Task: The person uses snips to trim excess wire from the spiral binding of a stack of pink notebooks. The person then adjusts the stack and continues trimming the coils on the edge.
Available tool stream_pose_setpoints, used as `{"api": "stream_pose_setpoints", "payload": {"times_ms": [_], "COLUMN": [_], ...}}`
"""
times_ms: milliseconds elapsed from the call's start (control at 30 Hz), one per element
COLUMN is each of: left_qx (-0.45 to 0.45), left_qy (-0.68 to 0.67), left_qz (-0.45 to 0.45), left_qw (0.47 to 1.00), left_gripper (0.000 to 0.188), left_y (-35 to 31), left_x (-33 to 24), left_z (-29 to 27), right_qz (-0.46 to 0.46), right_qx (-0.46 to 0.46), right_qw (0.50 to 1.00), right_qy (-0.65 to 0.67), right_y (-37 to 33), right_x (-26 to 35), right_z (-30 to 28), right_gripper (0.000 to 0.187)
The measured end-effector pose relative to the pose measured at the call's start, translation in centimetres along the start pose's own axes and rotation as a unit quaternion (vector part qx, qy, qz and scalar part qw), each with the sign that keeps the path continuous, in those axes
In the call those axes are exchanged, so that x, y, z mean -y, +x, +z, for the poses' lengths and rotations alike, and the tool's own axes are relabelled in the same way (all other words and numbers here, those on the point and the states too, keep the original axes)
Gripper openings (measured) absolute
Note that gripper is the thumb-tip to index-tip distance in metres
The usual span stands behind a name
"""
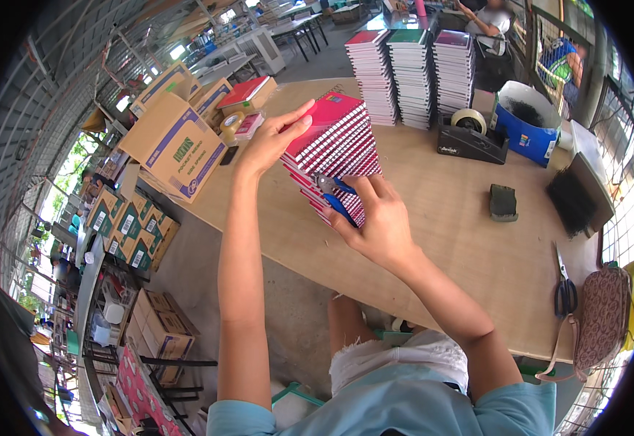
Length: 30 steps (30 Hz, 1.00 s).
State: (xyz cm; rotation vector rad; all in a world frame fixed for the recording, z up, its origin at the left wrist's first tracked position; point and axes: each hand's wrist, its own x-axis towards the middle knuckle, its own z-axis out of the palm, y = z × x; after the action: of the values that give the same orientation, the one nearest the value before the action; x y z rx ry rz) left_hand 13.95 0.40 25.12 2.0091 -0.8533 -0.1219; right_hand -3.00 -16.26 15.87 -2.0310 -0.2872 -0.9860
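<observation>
A tall stack of red spiral notebooks (335,116) stands on the table in front of me, its white coil bindings facing my side. My left hand (277,138) rests against the stack's upper left edge, fingers stretched out and touching the top notebook. In my right hand (382,218) is a pair of blue-handled pliers (340,202), gripped by the handles. Their metal jaws point left and lie at the coils on the near left side of the stack. Whether the jaws bite on a wire is too small to tell.
Three notebook stacks (410,80) stand at the back. To the right are a tape dispenser (471,142), a blue box (524,131), a dark block (504,203), a brush-like board (577,196), scissors (565,287) and a patterned pouch (602,320). An open carton (179,149) sits left.
</observation>
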Motion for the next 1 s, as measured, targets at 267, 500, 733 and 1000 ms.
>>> {"api": "stream_pose_setpoints", "payload": {"times_ms": [267,500,733,1000], "left_qx": [0.012,-0.007,-0.006,-0.018], "left_qy": [-0.022,-0.017,-0.017,0.007], "left_qz": [-0.001,0.023,0.016,0.022], "left_qw": [1.0,1.0,1.0,1.0], "left_gripper": [0.053,0.05,0.051,0.053], "left_y": [0.3,0.1,0.0,-0.1], "left_x": [-0.4,0.4,0.2,-0.2], "left_z": [0.4,-0.1,0.1,0.1], "right_qz": [0.432,-0.009,0.421,0.081], "right_qx": [0.228,-0.017,0.229,0.013], "right_qw": [0.683,1.0,0.647,0.993], "right_qy": [0.543,0.023,0.593,0.079], "right_y": [1.5,-1.2,0.5,-1.7], "right_x": [-2.1,-1.1,-2.8,-1.7], "right_z": [-0.8,1.1,0.1,1.0], "right_gripper": [0.034,0.037,0.026,0.04]}}
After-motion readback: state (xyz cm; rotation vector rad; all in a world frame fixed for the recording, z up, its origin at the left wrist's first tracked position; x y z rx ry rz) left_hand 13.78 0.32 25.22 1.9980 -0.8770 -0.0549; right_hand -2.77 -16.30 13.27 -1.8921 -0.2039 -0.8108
